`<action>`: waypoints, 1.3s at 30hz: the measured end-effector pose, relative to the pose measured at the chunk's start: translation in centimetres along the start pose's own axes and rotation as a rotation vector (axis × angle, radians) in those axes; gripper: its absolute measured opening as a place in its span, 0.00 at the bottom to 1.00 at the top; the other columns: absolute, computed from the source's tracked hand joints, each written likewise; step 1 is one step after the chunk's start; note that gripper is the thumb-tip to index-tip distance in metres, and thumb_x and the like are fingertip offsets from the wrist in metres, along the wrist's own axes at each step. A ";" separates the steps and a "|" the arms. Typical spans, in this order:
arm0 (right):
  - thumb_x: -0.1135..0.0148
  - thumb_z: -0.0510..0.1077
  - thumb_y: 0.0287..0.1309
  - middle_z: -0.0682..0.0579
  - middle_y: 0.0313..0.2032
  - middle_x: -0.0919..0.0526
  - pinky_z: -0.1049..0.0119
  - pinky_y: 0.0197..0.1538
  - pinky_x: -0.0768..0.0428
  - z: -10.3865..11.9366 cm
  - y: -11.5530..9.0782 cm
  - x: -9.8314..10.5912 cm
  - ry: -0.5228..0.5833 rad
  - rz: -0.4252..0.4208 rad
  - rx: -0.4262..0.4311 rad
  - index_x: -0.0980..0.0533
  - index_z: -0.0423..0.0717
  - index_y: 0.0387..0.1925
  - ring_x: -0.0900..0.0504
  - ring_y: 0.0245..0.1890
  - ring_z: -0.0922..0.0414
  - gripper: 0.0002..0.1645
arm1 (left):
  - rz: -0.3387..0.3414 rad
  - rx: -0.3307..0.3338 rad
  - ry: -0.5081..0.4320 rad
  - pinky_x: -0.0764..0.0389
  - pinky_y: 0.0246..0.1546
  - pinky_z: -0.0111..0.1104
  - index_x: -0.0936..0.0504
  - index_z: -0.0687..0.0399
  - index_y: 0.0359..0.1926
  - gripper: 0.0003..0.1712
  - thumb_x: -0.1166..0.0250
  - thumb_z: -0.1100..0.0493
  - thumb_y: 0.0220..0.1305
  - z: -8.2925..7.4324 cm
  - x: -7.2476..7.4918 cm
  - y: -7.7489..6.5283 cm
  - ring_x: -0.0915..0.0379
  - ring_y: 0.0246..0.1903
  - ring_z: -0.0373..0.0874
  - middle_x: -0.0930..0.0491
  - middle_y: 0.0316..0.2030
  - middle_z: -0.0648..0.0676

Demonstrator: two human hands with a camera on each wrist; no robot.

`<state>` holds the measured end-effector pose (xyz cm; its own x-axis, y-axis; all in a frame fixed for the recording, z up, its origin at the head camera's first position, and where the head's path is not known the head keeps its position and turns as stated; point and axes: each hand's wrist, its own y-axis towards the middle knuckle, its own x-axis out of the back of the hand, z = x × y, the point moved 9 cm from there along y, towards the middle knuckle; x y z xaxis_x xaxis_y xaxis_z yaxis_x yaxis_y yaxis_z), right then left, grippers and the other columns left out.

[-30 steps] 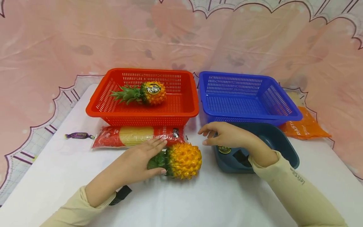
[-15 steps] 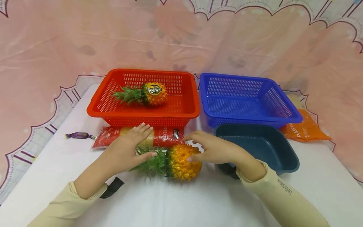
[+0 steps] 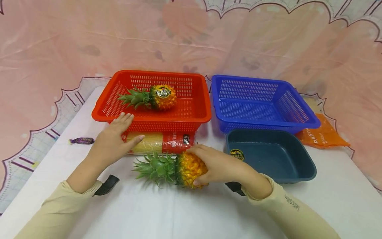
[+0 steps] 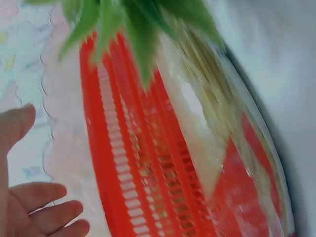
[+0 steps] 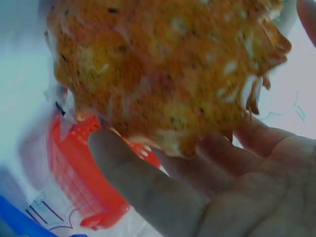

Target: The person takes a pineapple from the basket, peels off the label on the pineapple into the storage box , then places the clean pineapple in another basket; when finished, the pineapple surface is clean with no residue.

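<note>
A toy-like pineapple point(image 3: 191, 169) with a spiky yellow body and green leaves lies on its side at the table's middle. My right hand point(image 3: 219, 164) grips its round end, thumb on the near side and fingers over the far side. In the right wrist view, fingers point(image 5: 143, 182) bend around the bumpy body point(image 5: 163, 74). My left hand point(image 3: 110, 141) is spread, with nothing in it, over the left end of a red pack of noodles point(image 3: 176, 142), fingertips overlapping the red basket's front rim. The left wrist view shows leaves point(image 4: 138, 29) above the pack.
Behind the pack stands a red basket point(image 3: 155, 122) holding another pineapple point(image 3: 162, 97). To its right is a blue basket point(image 3: 265, 124), with a dark teal tub point(image 3: 268, 159) in front. An orange pasta bag point(image 3: 322, 132) lies far right, a purple-wrapped candy point(image 3: 82, 141) at left.
My left hand has moved off the pineapple's leaves, left and away toward the red basket. The right hand has come from over the teal tub leftward and taken hold of the pineapple.
</note>
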<state>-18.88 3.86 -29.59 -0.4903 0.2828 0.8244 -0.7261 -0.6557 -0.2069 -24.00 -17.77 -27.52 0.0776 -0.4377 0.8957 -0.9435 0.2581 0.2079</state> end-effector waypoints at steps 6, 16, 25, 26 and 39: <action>0.28 0.44 0.40 0.49 0.54 0.28 0.59 0.58 0.29 0.0 0.1 -0.2 -0.062 -0.047 -0.009 0.37 0.43 0.60 0.29 0.51 0.55 0.44 | -0.118 0.083 0.009 0.44 0.61 0.59 0.43 0.69 0.66 0.45 0.42 0.42 0.60 2.8 1.6 0.5 0.55 0.68 0.61 0.44 0.65 0.70; 0.28 0.48 0.43 0.45 0.63 0.35 0.58 0.67 0.38 1.4 0.0 -1.3 -0.227 -0.057 0.002 0.40 0.39 0.63 0.37 0.64 0.50 0.48 | -0.227 0.250 0.003 0.54 0.63 0.61 0.51 0.69 0.68 0.46 0.51 0.39 0.65 7.4 3.1 0.5 0.63 0.69 0.62 0.49 0.66 0.71; 0.29 0.52 0.45 0.45 0.64 0.37 0.58 0.67 0.38 1.6 -0.2 -1.7 -0.290 -0.056 0.048 0.41 0.40 0.65 0.38 0.65 0.50 0.49 | -0.205 0.301 0.004 0.62 0.67 0.55 0.54 0.74 0.67 0.50 0.55 0.34 0.64 9.5 2.5 0.8 0.67 0.68 0.68 0.54 0.66 0.75; 0.30 0.52 0.45 0.46 0.65 0.37 0.59 0.67 0.38 1.5 -0.2 -1.7 -0.288 -0.055 0.050 0.41 0.40 0.65 0.38 0.65 0.51 0.49 | -0.203 0.302 0.001 0.62 0.67 0.55 0.54 0.75 0.67 0.51 0.56 0.33 0.64 9.6 2.4 0.9 0.67 0.68 0.68 0.54 0.66 0.76; 0.24 0.50 0.37 0.45 0.65 0.39 0.59 0.67 0.37 0.8 -0.5 -1.8 -0.343 -0.063 0.022 0.44 0.40 0.66 0.38 0.65 0.51 0.56 | -0.187 0.344 -0.052 0.52 0.62 0.62 0.56 0.73 0.67 0.55 0.54 0.31 0.61 10.0 1.2 1.7 0.60 0.66 0.71 0.57 0.67 0.74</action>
<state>-17.26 3.13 -30.55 -0.2520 0.0740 0.9649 -0.7371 -0.6607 -0.1418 -28.73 -26.45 -30.05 0.2505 -0.4950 0.8320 -0.9681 -0.1305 0.2138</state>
